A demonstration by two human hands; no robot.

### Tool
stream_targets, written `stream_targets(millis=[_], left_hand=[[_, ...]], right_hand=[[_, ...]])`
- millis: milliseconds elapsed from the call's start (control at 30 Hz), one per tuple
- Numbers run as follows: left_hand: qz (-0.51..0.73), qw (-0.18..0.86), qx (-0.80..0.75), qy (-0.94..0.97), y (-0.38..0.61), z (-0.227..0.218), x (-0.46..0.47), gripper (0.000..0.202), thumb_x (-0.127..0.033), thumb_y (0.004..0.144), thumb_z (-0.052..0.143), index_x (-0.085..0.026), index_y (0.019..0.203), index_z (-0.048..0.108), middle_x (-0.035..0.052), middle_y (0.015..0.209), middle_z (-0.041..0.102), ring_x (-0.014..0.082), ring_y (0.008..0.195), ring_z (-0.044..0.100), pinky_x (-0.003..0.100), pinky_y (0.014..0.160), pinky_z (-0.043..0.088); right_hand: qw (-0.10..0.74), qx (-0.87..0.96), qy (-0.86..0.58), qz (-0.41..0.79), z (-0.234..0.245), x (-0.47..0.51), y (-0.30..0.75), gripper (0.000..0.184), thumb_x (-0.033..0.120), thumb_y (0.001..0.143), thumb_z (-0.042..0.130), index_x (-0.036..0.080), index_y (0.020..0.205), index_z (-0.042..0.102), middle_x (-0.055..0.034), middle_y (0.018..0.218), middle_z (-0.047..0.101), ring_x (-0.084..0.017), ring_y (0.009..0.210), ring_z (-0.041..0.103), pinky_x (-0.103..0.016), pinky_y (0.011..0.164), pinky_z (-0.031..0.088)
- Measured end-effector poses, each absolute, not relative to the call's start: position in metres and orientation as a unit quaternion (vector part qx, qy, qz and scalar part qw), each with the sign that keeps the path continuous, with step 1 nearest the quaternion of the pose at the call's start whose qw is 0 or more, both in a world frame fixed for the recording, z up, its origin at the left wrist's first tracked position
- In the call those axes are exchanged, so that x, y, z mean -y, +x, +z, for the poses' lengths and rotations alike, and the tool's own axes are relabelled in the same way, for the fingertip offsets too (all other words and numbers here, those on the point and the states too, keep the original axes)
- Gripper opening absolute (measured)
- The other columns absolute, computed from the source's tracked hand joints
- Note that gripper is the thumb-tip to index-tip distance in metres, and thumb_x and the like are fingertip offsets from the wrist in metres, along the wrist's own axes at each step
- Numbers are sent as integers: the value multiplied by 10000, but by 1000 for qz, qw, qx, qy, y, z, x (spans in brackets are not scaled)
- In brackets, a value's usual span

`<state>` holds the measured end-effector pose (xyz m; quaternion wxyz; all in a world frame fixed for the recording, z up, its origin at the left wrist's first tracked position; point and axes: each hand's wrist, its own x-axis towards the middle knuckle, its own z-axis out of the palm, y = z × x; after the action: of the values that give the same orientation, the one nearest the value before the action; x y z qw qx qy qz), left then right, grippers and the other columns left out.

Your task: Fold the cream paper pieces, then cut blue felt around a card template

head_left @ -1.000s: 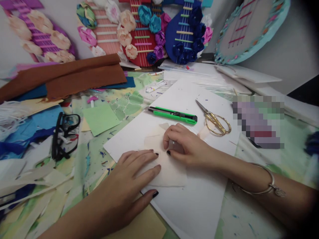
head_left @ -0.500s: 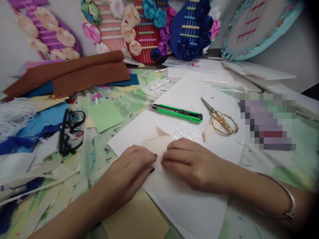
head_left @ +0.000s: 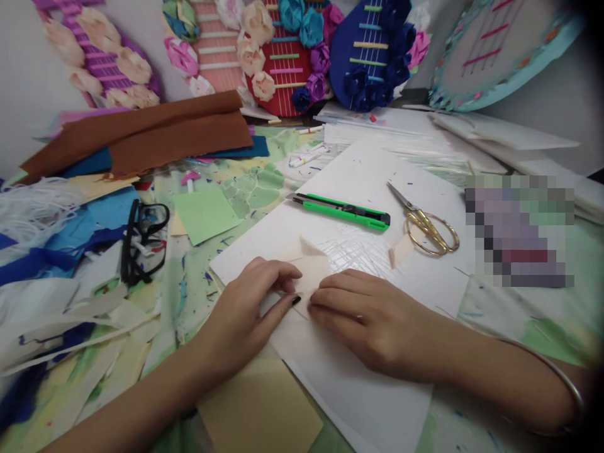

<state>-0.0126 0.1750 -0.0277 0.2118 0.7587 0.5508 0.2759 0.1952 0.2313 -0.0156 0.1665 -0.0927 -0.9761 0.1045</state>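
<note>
A cream paper piece (head_left: 309,267) lies partly folded on a white board (head_left: 358,189) scored with cut marks. My left hand (head_left: 245,314) pinches the paper's near edge with its fingers curled, thumb on the left side. My right hand (head_left: 368,318) presses down on the same paper from the right, fingers together and bent. The two hands meet fingertip to fingertip over the fold. A bangle sits on my right wrist.
A green utility knife (head_left: 342,212) and gold scissors (head_left: 427,223) lie on the board beyond my hands. Black glasses (head_left: 141,242), a green paper square (head_left: 205,214), brown felt (head_left: 141,132), scraps and paper-flower guitars (head_left: 358,53) crowd the table. A tan sheet (head_left: 259,409) lies near me.
My left hand went from lying flat on the paper to pinching its edge. My right hand slid toward me, and the paper now stands folded up into a point.
</note>
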Motion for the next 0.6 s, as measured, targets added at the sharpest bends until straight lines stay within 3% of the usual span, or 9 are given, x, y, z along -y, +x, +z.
stream_targets(millis=[300,600], left_hand=[[272,208,-543,766,-12,-27,-176,173,-122,865,514,-204,1018,515,4,903,573,144,859,532,280,753,439],[268,211,-524,781,-11,-25,-176,130,-70,875,465,-186,868,523,5,890,551,137,878,493,275,774,405]], right_hand=[[171,973,-99,120,-15,-230,196,292,132,957,391,90,852,661,-103,856,654,-183,876,554,-333,765,453],[156,980,-79,90,-15,-231,196,259,143,960,391,72,1052,623,-104,869,637,-192,902,550,-347,775,444]])
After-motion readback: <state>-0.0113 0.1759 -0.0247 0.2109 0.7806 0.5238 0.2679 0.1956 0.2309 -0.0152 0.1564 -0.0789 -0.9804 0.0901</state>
